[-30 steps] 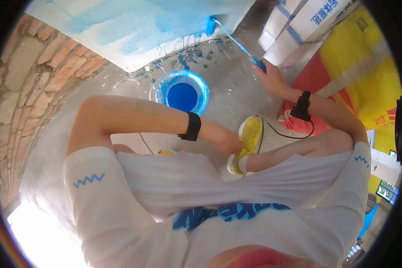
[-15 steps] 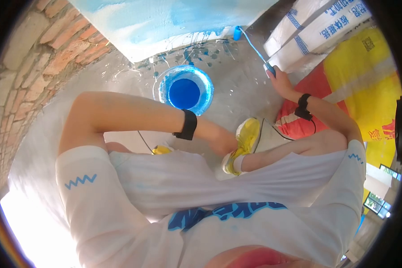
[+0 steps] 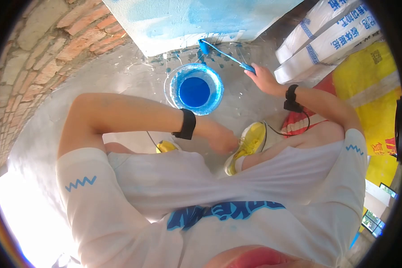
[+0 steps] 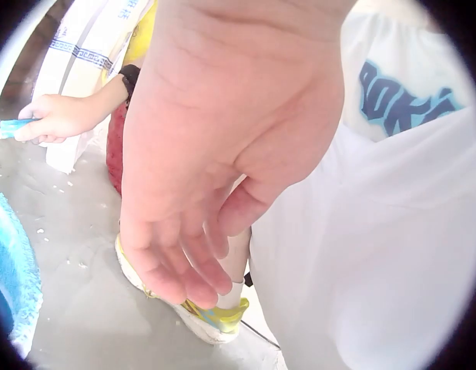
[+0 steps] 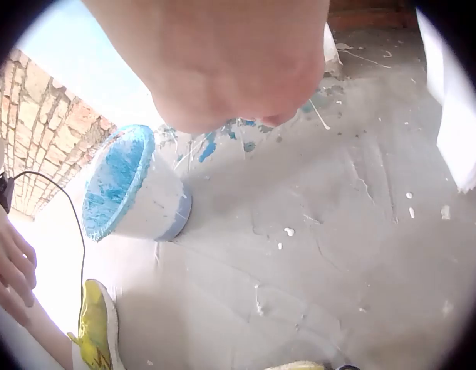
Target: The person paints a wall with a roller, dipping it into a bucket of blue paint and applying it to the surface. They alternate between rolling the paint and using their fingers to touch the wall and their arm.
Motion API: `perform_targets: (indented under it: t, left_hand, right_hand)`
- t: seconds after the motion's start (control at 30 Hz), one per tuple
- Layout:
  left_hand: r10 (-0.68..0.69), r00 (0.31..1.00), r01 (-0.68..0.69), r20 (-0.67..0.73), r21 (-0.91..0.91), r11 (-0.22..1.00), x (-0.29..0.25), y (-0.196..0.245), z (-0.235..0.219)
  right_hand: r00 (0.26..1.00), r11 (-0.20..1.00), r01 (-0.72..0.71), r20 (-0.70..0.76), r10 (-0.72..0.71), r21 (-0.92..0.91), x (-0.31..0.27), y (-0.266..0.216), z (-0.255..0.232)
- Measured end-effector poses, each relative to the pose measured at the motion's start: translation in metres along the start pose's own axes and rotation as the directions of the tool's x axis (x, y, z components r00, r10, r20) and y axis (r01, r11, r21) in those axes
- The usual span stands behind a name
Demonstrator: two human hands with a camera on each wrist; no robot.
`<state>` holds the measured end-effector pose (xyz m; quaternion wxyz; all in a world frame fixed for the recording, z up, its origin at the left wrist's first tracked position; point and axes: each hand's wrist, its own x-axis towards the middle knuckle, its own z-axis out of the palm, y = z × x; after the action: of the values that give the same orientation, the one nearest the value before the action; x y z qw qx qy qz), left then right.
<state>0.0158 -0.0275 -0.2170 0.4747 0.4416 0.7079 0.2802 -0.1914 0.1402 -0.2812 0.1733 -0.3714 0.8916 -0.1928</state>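
Observation:
A small paint roller with a blue sleeve (image 3: 204, 47) is at the lower edge of a white panel painted in light blue (image 3: 201, 18). My right hand (image 3: 266, 80) grips the blue handle (image 3: 247, 68), arm stretched forward. In the right wrist view the back of that hand (image 5: 230, 92) hides the roller. A bucket with a paint-smeared rim (image 3: 173, 91) stands on the floor below the roller, with deep blue paint (image 3: 194, 92) inside. My left hand (image 4: 222, 169) hangs with loosely bent fingers over a yellow shoe (image 3: 253, 138), holding nothing.
Blue paint spatters (image 5: 209, 146) mark the grey floor (image 5: 300, 254) along the panel. White wrapped packages (image 3: 326, 35) and a yellow and red sack (image 3: 366, 80) lie on the right. A brick wall (image 3: 53, 44) runs along the left. Thin black cables hang from both wrists.
The roller went right along the panel's lower edge, then back left to above the bucket, my right hand moving with it. My left hand stays near the shoe. The head view has shifted slightly.

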Motion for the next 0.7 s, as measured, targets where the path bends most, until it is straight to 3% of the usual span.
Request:
perform_targets:
  t: [0.2,0.3,0.4,0.47,0.63,0.7]
  left_hand:
    - [0.031,0.999,-0.031,0.01,-0.001,1.0,0.002,-0.001,-0.005]
    - [0.039,0.998,-0.039,0.054,-0.005,0.999,0.009,0.005,-0.013]
    - [0.067,0.996,-0.069,0.06,0.033,0.997,0.021,0.004,-0.013]
    - [0.109,0.993,-0.113,0.052,0.066,0.991,0.029,0.002,-0.013]
    - [0.099,0.983,-0.115,0.154,0.097,0.989,0.042,0.003,-0.017]
    - [0.107,0.985,-0.118,0.134,0.076,0.99,0.039,0.003,-0.017]
  right_hand:
    - [0.998,0.998,-0.023,-0.067,0.019,-0.057,-0.012,0.017,-0.004]
    - [0.984,0.991,-0.119,-0.139,0.109,-0.062,-0.034,0.031,-0.013]
    - [0.951,0.96,-0.272,-0.133,0.279,0.072,-0.058,0.044,-0.021]
    - [0.929,0.97,-0.223,-0.28,0.243,0.101,-0.068,0.056,-0.019]
    - [0.94,0.978,-0.187,-0.272,0.207,0.097,-0.066,0.05,-0.036]
    - [0.951,0.982,-0.175,-0.247,0.187,0.069,-0.061,0.045,-0.034]
